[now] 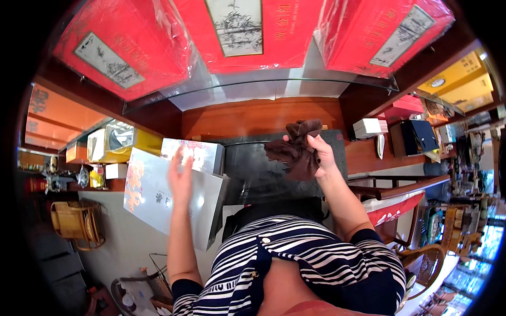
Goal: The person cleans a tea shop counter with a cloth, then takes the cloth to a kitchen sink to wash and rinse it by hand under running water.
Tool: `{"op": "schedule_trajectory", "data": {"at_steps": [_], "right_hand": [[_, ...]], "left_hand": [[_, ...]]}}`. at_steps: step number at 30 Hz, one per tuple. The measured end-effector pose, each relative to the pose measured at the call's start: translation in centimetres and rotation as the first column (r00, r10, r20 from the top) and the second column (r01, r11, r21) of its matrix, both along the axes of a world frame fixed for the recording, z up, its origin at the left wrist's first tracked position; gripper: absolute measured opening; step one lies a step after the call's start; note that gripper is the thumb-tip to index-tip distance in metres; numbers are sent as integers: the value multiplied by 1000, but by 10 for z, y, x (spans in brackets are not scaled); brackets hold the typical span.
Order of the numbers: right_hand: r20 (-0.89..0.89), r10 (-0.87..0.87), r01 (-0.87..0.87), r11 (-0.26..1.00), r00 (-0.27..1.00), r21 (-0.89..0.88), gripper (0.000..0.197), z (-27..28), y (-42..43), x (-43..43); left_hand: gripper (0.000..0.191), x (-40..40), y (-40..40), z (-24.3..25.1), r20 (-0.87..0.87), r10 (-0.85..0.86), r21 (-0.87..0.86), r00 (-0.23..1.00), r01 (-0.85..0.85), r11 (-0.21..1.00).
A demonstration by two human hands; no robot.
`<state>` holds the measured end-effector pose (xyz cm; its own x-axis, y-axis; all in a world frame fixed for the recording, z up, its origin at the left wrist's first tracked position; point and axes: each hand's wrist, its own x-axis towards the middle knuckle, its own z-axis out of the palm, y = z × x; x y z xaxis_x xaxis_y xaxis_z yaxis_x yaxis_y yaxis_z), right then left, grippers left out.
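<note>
My right hand grips a crumpled dark brown cloth, held above the right part of a black slab or tray. The black surface is glossy and lies on a reddish wooden shelf. On the left, my left hand is over two silver-grey boxes with printed writing, its fingers somewhat apart and blurred. The larger silver box juts toward me at an angle, and the smaller silver box is behind it. Whether my left fingertips touch a box is not certain.
Above, red gift boxes in clear plastic wrap stand on a glass shelf. A dark box and a white box sit to the right. A wooden chair rail is near my right forearm. A rattan chair stands at left.
</note>
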<state>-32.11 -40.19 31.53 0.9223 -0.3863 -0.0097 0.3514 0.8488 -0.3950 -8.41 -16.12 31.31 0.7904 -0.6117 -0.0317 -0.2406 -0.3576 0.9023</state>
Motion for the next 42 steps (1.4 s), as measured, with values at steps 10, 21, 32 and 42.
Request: {"op": "schedule_trajectory", "data": {"at_steps": [10, 21, 32, 42], "right_hand": [[-18, -430, -74, -113, 903, -991, 33, -33, -6, 21], [-230, -862, -403, 33, 452, -915, 19, -207, -162, 9], [249, -968, -811, -163, 22, -562, 30, -345, -189, 122], [-307, -610, -363, 35, 730, -931, 27, -283, -50, 195]], "left_hand": [[52, -129, -101, -20, -957, -234, -274, 173, -270, 923], [49, -76, -57, 23, -247, 229, -15, 942, -240, 971], [54, -93, 219, -23, 82, 972, 148, 220, -967, 206], [56, -85, 218, -141, -677, 652, -146, 341, -931, 336]]}}
